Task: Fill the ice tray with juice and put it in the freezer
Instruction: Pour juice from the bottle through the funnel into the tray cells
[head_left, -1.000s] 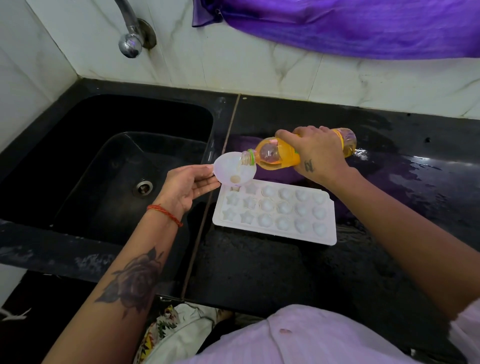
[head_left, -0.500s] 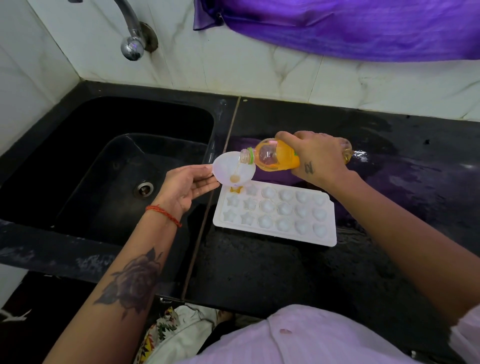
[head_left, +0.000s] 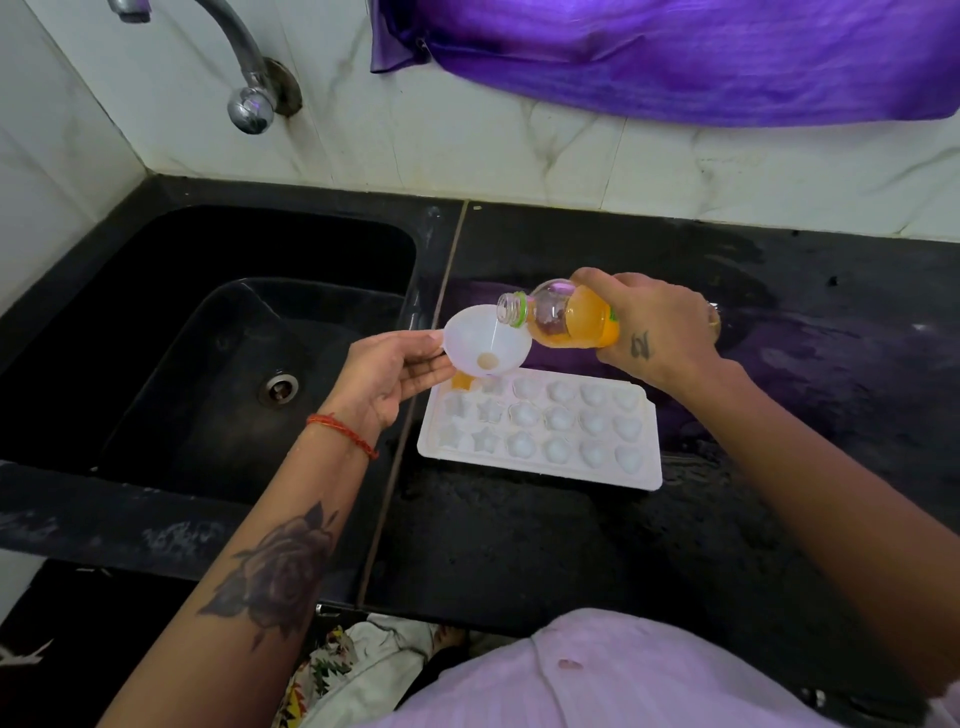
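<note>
A white ice tray (head_left: 644, 470) with star and round cavities lies on the black counter. Its far-left corner cavity holds orange juice (head_left: 461, 381); the other cavities look white. My left hand (head_left: 387, 376) holds a small white funnel (head_left: 506, 351) by its tab over that corner. My right hand (head_left: 654, 327) grips an uncapped bottle of orange juice (head_left: 569, 317), tipped toward the left with its mouth over the funnel. A thin stream runs from the bottle into the funnel.
A black sink (head_left: 218, 332) with a drain lies left of the tray, under a chrome tap (head_left: 249, 98). The black counter (head_left: 519, 545) looks wet around the tray. A purple cloth (head_left: 675, 57) hangs on the marble wall behind.
The far-left corner cavity has turned orange with juice. The bottle's mouth has lifted slightly and the pour has thinned to a fine stream. Both hands keep their places over the tray corner.
</note>
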